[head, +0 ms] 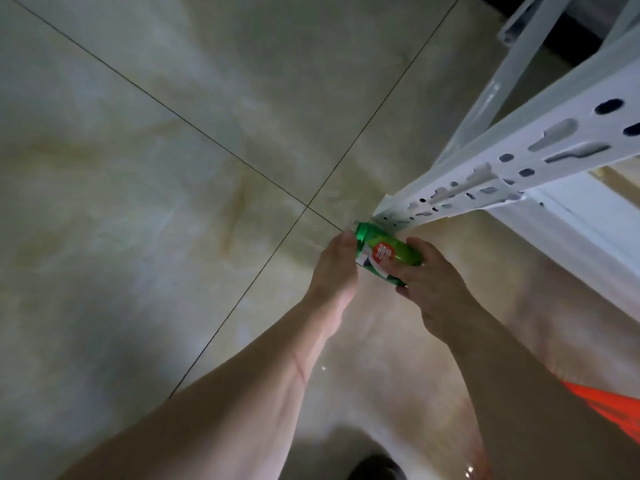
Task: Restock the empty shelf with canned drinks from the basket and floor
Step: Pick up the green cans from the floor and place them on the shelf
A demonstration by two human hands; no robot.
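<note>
A green can (pixel 386 253) with a red round label lies on its side low over the tiled floor, right at the foot of the white shelf upright (pixel 512 161). My left hand (pixel 337 268) presses against the can's left side. My right hand (pixel 433 289) grips it from the right, fingers wrapped over its lower end. Both hands hold the can between them. The shelf's boards are mostly outside the frame; only a white lower edge (pixel 581 230) shows at the right.
Glossy beige floor tiles (pixel 173 202) with dark grout lines fill the left and middle. An orange-red object (pixel 609 410), partly cut off, sits at the right edge. A dark rounded shape (pixel 377 467) shows at the bottom edge.
</note>
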